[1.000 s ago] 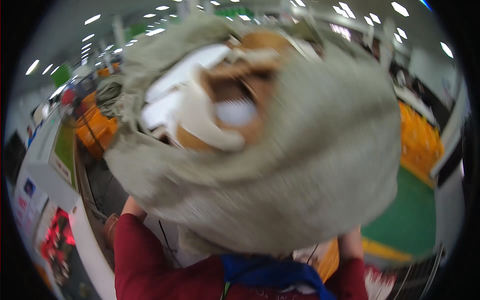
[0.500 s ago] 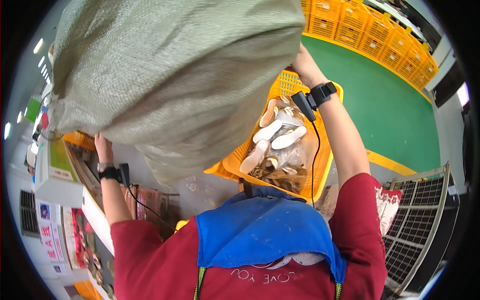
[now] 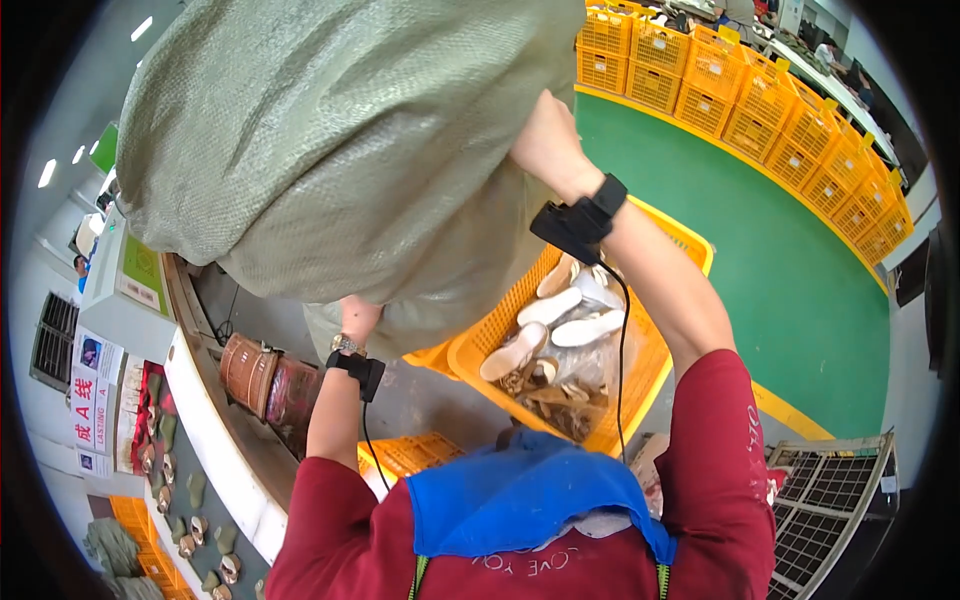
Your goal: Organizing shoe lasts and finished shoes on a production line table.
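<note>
A large grey-green woven sack, bulging and creased, is held up in front of me and takes up the upper middle of the view. My right hand is closed on the sack's right side, its fingers mostly hidden by the cloth. Lower down, my left hand grips the sack near its bottom folds. Below and right of the sack stands a yellow plastic basket. Inside it lie several shoe pieces with white soles, brown parts and clear plastic. The sack covers the basket's far left part.
Stacked yellow crates line the far side of the green floor. A wire-mesh rack stands at the lower right. On the left are a conveyor carrying shoes and a brown drum-like container. Another yellow basket is near my left forearm.
My left hand has moved right, from the sack's left edge to its lower middle. My right hand has moved left and up along the sack. The sack looks more rounded and bunched.
</note>
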### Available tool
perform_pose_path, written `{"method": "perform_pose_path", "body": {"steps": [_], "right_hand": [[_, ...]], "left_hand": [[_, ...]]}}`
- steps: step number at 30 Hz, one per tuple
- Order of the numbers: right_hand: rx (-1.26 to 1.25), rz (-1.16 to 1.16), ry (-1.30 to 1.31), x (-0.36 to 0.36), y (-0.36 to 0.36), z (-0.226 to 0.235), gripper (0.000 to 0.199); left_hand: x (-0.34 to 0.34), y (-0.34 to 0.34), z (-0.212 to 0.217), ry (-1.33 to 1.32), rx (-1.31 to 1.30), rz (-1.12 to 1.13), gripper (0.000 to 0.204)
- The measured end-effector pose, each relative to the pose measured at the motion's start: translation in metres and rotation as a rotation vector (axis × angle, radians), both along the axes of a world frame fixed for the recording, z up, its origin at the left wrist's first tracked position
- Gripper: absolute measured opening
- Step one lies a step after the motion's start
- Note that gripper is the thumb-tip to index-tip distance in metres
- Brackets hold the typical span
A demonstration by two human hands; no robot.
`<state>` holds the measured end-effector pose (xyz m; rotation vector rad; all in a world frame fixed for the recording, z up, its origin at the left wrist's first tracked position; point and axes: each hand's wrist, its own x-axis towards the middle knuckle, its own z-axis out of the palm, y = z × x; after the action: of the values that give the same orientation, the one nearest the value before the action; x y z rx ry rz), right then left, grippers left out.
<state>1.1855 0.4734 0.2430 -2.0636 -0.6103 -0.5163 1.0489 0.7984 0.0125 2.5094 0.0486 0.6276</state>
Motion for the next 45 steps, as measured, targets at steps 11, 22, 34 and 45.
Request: {"method": "perform_pose_path", "body": {"steps": [11, 22, 34, 45], "right_hand": [[-0.213, -0.222, -0.061, 0.090, 0.002, -0.042, 0.040], [0.331, 0.118, 0.604, 0.044, -0.080, -0.022, 0.045], [0.475, 0.392, 0.128, -0.026, -0.130, -0.087, 0.043], [-0.847, 2.289, 0.038, -0.338, -0.089, -0.180, 0.036]], "left_hand": [[0.019, -0.052, -0.013, -0.205, 0.006, 0.195, 0.075], [-0.007, -0.089, 0.023, -0.331, 0.067, 0.211, 0.087], [-0.216, -0.176, 0.039, 0.114, 0.050, 0.282, 0.059], [-0.483, -0.429, 0.058, 0.530, -0.159, 0.915, 0.058]]}}
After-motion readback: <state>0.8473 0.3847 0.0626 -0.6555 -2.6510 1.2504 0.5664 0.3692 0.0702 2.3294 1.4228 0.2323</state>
